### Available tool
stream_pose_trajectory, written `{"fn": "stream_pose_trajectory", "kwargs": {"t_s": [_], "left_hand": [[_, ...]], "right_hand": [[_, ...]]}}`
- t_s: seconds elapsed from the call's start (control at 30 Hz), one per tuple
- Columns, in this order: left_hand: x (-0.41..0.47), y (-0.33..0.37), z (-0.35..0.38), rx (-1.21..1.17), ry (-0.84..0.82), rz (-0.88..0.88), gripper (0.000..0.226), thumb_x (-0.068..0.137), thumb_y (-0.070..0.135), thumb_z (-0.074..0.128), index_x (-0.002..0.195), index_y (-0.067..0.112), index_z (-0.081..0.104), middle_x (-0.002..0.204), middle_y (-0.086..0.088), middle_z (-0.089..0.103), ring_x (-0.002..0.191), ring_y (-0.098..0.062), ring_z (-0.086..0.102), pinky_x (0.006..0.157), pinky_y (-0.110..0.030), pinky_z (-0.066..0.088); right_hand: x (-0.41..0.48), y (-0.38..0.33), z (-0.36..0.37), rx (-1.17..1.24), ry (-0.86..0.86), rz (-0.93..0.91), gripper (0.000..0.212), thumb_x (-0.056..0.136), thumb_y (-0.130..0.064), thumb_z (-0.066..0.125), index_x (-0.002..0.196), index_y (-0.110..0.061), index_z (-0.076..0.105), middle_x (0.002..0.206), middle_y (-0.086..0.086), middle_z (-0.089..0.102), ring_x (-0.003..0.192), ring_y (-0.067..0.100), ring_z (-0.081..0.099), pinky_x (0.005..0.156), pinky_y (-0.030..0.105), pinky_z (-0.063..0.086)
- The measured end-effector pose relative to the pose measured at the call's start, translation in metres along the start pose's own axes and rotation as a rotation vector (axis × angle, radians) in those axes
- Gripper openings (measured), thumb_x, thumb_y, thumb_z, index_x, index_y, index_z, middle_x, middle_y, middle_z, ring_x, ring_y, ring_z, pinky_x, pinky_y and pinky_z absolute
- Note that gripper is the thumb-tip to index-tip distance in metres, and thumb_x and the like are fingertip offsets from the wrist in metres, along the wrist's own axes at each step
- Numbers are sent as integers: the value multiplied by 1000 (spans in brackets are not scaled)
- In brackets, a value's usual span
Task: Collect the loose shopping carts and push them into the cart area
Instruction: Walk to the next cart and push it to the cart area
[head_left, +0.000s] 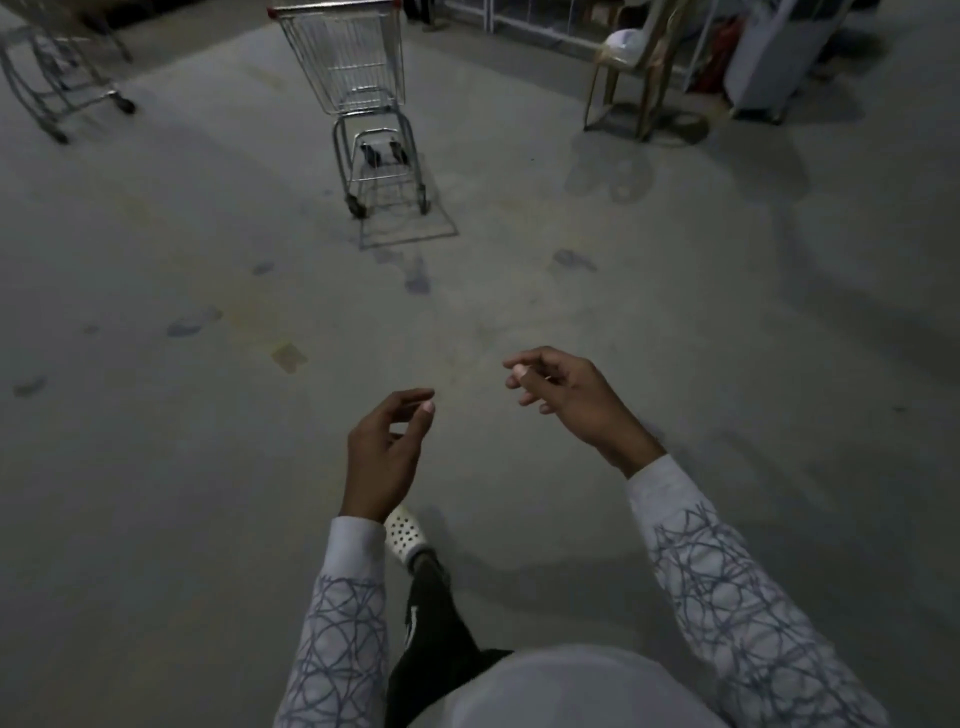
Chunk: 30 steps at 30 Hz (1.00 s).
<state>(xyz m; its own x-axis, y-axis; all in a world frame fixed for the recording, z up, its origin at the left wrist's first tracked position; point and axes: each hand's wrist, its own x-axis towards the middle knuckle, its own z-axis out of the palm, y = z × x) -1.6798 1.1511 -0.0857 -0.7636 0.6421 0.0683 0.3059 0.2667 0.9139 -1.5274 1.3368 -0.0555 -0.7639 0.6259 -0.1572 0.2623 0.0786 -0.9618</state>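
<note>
A wire shopping cart with a red handle stands alone on the concrete floor straight ahead, well beyond my reach. The wheeled frame of another cart shows at the far left top. My left hand is raised in front of me with loosely curled fingers and holds nothing. Further right and a little higher, my right hand hangs the same way, also with nothing in it. Neither hand touches a cart.
A plastic chair stands at the upper right beside a white appliance and a metal-framed partition. Stained grey concrete floor stretches between me and the carts. My foot in a white clog is stepping forward.
</note>
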Motion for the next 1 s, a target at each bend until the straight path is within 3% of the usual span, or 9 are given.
{"fn": "stream_pose_trajectory", "kwargs": {"t_s": [0.2, 0.3, 0.37, 0.47, 0.53, 0.6, 0.73, 0.87, 1.0], "left_hand": [[180, -36, -16, -5, -136, 26, 12, 96, 26, 68, 105, 26, 76, 98, 13, 75, 94, 0, 67, 72, -28, 54], [272, -29, -19, 0, -216, 52, 12, 96, 27, 68, 104, 26, 76, 96, 14, 75, 91, 1, 68, 74, -31, 54], [327, -18, -16, -1, -268, 74, 12, 96, 28, 69, 104, 26, 76, 96, 14, 75, 91, 1, 68, 72, -26, 52], [400, -12, -6, -26, -329, 93, 12, 95, 28, 69, 105, 24, 76, 96, 15, 75, 90, 1, 67, 68, -18, 51], [447, -17, 4, -27, -364, 92, 12, 95, 28, 69, 105, 25, 76, 97, 16, 74, 91, 1, 66, 70, -20, 51], [497, -29, 17, -18, -390, 67, 13, 95, 29, 68, 105, 25, 76, 98, 16, 74, 91, 1, 66, 73, -26, 53], [603, -51, 41, 17, -387, 51, 14, 96, 30, 67, 106, 25, 76, 99, 15, 74, 92, 2, 66, 75, -31, 53], [712, -54, 54, 52, -358, 28, 17, 97, 29, 66, 109, 22, 75, 100, 12, 74, 92, 3, 65, 71, -22, 49], [802, -45, 41, 46, -210, -21, 16, 96, 27, 67, 108, 21, 76, 98, 9, 74, 92, 0, 66, 71, -19, 47]], "right_hand": [[150, -22, 29, 27, 137, 58, 13, 101, -25, 60, 108, -26, 71, 100, 1, 76, 78, 10, 67, 68, 24, 46], [213, -46, 39, 40, 192, 62, 15, 101, -22, 60, 111, -22, 71, 100, 2, 75, 77, 7, 67, 67, 14, 46], [248, -62, 39, 35, 179, 71, 18, 100, -24, 61, 115, -20, 71, 102, 2, 75, 82, 9, 68, 68, 11, 47], [306, -74, 31, 50, 197, 118, 18, 101, -29, 60, 115, -26, 70, 104, -4, 75, 90, 13, 70, 74, 21, 52], [354, -72, 22, 62, 255, 138, 16, 101, -28, 59, 112, -29, 71, 101, -5, 75, 89, 15, 70, 77, 31, 51], [407, -68, 14, 74, 296, 146, 15, 101, -26, 59, 110, -29, 71, 98, -5, 75, 85, 14, 69, 76, 32, 50], [525, -63, -9, 100, 297, 140, 16, 101, -26, 59, 112, -27, 71, 100, -3, 75, 86, 14, 68, 77, 32, 51], [653, -74, -41, 107, 240, 117, 16, 102, -25, 58, 112, -26, 70, 102, -2, 75, 87, 15, 67, 76, 32, 50], [782, -112, -53, 113, 185, 111, 15, 102, -23, 58, 112, -20, 69, 99, 0, 74, 80, 13, 64, 70, 28, 47]]}}
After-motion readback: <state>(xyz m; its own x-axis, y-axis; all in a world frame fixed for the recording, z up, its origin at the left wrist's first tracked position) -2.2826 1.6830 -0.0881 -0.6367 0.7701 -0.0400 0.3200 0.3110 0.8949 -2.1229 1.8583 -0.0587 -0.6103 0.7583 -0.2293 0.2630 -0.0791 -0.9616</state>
